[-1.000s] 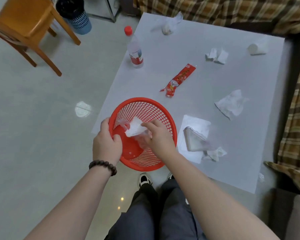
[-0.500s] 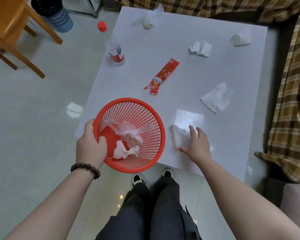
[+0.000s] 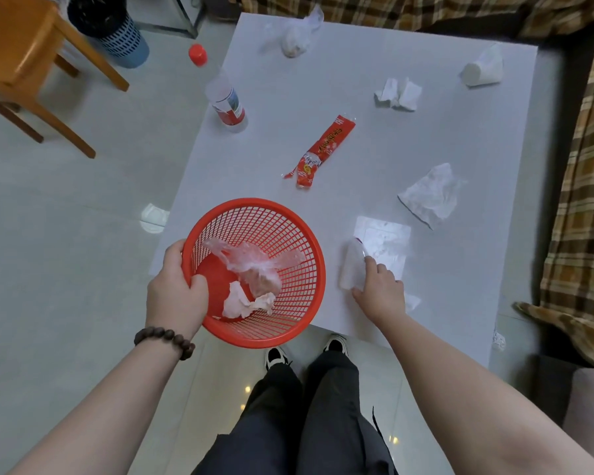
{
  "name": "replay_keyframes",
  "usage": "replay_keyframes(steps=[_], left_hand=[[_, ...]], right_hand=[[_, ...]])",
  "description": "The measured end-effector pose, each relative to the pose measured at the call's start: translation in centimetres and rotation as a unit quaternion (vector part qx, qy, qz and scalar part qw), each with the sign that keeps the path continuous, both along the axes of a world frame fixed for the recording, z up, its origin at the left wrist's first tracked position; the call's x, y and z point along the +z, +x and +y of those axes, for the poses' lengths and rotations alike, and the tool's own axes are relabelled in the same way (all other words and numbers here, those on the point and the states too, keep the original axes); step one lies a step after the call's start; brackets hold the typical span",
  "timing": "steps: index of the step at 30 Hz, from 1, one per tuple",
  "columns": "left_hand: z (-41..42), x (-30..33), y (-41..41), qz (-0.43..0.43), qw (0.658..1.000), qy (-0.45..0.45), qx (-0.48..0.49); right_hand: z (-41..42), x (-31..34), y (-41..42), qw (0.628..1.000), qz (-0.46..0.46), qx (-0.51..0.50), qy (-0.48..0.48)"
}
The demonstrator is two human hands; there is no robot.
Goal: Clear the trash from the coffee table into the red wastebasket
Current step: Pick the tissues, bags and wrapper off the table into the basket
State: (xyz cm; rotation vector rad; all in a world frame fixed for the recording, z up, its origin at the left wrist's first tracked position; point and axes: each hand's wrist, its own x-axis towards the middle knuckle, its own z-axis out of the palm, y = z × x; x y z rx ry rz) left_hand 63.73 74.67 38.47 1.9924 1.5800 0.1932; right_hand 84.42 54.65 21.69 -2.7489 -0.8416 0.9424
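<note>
Left hand (image 3: pixel 175 298) grip: closed on the rim of the red wastebasket (image 3: pixel 254 272), thumb inside, fingers outside, holding it tilted at the near edge of the bench (image 3: pixel 477 132), mouth up toward the camera. Judged reason: keeps the opening just beside the next piece so the carry is short. Right hand (image 3: pixel 379 291) grip: fingers curled down onto a clear plastic wrapper (image 3: pixel 352 265) lying on a white paper sheet (image 3: pixel 388 240); looks mid-pinch, wrapper not lifted off the bench.

Head view, only 1 view. Basket is red open mesh with a solid base, already holding a crumpled clear bag (image 3: pixel 254 265) and a tissue wad (image 3: pixel 246 303).

Trash on the bench: red snack wrapper (image 3: pixel 323 149), flat tissue (image 3: pixel 431 195), 2-lobed tissue (image 3: pixel 398 96), paper cup on its side (image 3: pixel 482 68), knotted plastic bag (image 3: pixel 297 37), upright bottle (image 3: pixel 228 104) at the left edge. Task judged early, most pieces uncollected.
</note>
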Motion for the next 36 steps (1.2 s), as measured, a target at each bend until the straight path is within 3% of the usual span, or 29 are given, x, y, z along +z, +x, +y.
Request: replay_keyframes(steps=[8,14,17,22,29,36], left_hand=[[-0.8,0.2,-0.1,-0.003,1.000,-0.006,-0.002],[-1.4,1.1,0.4,-0.006,1.000,-0.005,0.006],[-1.7,1.6,0.8,-0.014,1.000,-0.011,0.009],[-2.4,2.3,0.7,-0.042,0.999,-0.025,0.003],[-3.1,2.5,-0.7,-0.089,0.995,-0.036,-0.010],[-2.0,2.0,-1.7,-0.087,0.994,-0.061,-0.027]], right_hand=[[0.6,4.1,0.1,0.988,0.026,-0.083,0.124],[2.4,13.0,-1.1,0.933,0.009,-0.148,0.327],[3.5,16.5,-3.2,0.918,0.036,-0.131,0.371],[5.9,17.1,-8.0,0.949,0.109,0.011,0.297],[8.6,14.5,-12.0,0.969,0.133,0.141,0.153],[4.9,14.9,-11.1,0.970,0.108,0.031,0.218]])
